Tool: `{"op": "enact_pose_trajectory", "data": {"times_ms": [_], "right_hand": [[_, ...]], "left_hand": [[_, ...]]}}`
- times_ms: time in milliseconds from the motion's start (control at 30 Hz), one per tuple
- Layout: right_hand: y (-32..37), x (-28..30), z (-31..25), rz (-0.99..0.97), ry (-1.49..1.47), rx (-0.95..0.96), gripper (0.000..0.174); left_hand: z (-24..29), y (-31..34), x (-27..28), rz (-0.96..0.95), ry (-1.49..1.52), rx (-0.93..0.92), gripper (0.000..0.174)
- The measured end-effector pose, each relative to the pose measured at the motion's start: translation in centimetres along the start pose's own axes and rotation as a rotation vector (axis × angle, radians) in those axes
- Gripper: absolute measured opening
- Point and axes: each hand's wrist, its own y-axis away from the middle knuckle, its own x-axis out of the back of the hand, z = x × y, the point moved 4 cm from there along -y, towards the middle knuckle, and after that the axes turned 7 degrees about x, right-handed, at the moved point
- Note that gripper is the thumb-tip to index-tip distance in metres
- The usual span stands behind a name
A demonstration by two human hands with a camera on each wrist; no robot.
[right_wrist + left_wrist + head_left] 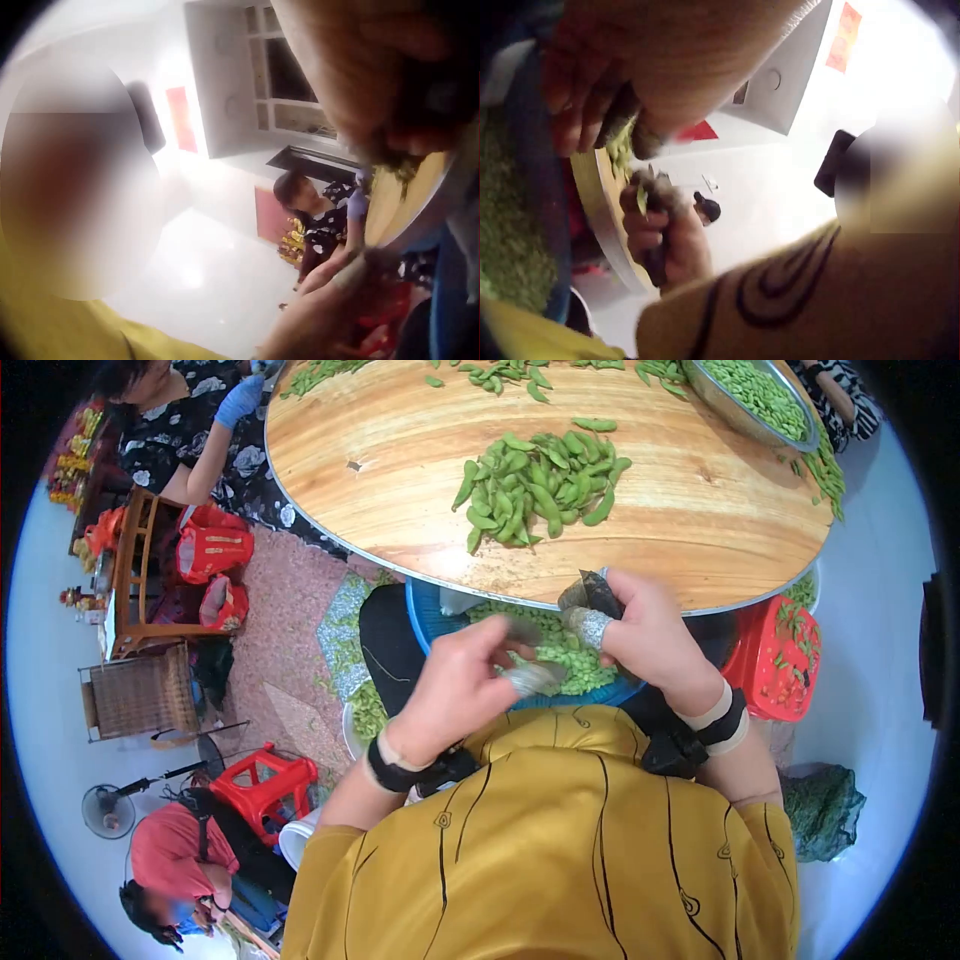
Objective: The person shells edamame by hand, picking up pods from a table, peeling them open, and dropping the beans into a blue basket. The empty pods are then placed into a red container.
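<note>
My left hand is above a blue basin, fingers bent and thumb apart, nothing visible between them. Silvery and dark wraps cover some fingertips on both hands. My right hand is at the near edge of a wooden table, its fingers curled. In the left wrist view it pinches a green soybean pod at the thumb. Shelled green beans fill part of the basin under the hands. A pile of soybean pods lies on the table beyond.
A metal bowl of shelled beans stands at the table's far right. A red container with pods and scraps is right of the basin. To the left are a red stool and a wooden chair. A gloved person sits across.
</note>
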Motion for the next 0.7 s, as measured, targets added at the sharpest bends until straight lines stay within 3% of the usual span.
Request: {"op": "enact_pose_trajectory", "data": {"times_ms": [67, 200, 300, 500, 567, 700], "right_hand": [[0.6, -0.2, 0.4, 0.029, -0.253, -0.002, 0.015], [1.2, 0.1, 0.9, 0.061, -0.23, 0.006, 0.015], [1.0, 0.0, 1.3, 0.083, -0.271, 0.056, 0.014], [1.1, -0.4, 0.8, 0.032, -0.219, 0.052, 0.019], [1.4, -0.2, 0.4, 0.068, -0.205, 0.113, 0.02], [2.1, 0.3, 0.0, 0.074, -0.145, 0.13, 0.019]], "left_hand": [[1.0, -0.9, -1.4, -0.038, -0.082, -0.049, 0.023], [0.9, -1.7, -2.8, -0.043, -0.185, -0.078, 0.024], [0.5, -1.8, -3.4, -0.056, -0.059, 0.018, 0.019], [0.3, -1.7, -2.8, 0.027, -0.311, 0.01, 0.017], [-0.9, -1.7, -2.6, 0.089, 0.004, 0.014, 0.02], [-1.3, -1.9, -2.6, -0.031, 0.082, 0.12, 0.023]]}}
